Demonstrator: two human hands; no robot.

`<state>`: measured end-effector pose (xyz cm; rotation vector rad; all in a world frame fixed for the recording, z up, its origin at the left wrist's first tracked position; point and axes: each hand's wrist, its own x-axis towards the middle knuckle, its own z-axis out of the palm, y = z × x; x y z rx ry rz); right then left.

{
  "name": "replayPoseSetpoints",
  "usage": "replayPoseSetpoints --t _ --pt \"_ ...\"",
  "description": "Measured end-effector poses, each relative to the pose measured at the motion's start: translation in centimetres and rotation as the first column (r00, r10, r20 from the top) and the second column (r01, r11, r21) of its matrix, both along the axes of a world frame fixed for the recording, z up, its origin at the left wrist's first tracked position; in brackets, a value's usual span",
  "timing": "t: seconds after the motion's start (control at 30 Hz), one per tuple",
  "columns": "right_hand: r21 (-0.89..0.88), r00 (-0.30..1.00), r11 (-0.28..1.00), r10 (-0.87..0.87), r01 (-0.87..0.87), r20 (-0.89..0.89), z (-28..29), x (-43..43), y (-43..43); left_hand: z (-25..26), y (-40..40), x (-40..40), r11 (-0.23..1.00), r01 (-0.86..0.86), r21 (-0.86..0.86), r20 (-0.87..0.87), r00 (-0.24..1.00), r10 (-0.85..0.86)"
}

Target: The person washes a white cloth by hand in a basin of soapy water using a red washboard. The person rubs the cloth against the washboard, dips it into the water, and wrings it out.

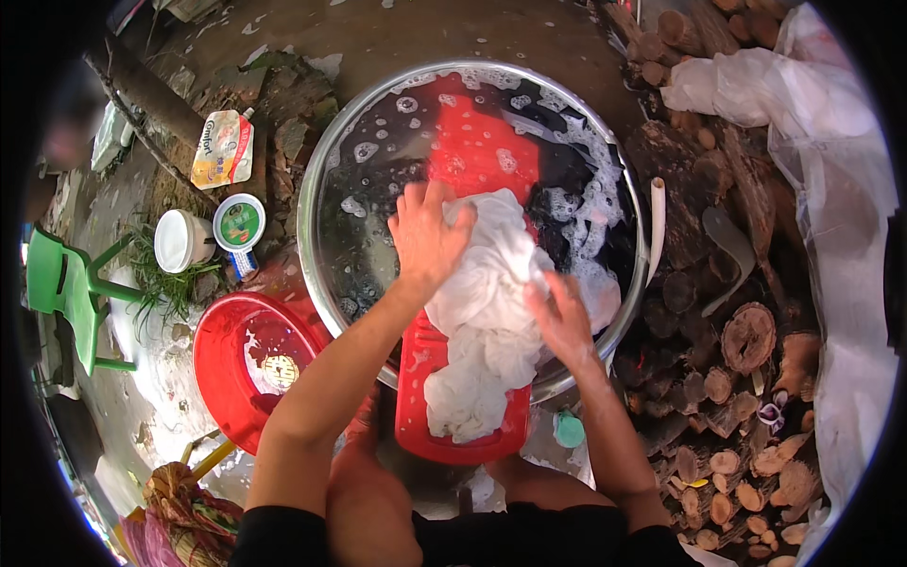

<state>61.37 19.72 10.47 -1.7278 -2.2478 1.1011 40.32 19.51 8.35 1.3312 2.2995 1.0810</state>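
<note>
A large round metal basin (310, 248) holds soapy water, with dark cloth in it on the right. A red plastic washboard (418, 418) leans over its near rim, the far end under the water. On the board lies a bunched wet white cloth (489, 283). My left hand (431, 230) is at the cloth's upper left edge, fingers spread and bent; whether it touches is unclear. At the cloth's right side is my right hand (560, 315), fingers slightly bent beside a fold; its grip is partly hidden.
A red plastic basin (212, 368) stands at the left, below a white tub (175, 241), its green-labelled lid (239, 223) and a Comfort pouch (223, 149). A green plastic chair (74, 283) is farther left. Stacked firewood (747, 337) and plastic sheeting (843, 212) line the right.
</note>
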Motion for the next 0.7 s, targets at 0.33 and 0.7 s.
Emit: replayPoseSetpoints --t 0.33,0.7 --pt "0.393 0.87 0.919 0.226 -0.041 -0.439 -0.2 1.3 -7.8 1.4 -10.2 3.6 0.78 0.576 0.246 -0.051 0.811 -0.583" --pt "0.561 1.0 0.827 0.028 -0.021 -0.004 -6.2 -4.5 0.8 -3.9 -0.6 3.3 0.952 0.295 -0.082 -0.363 0.881 -0.304"
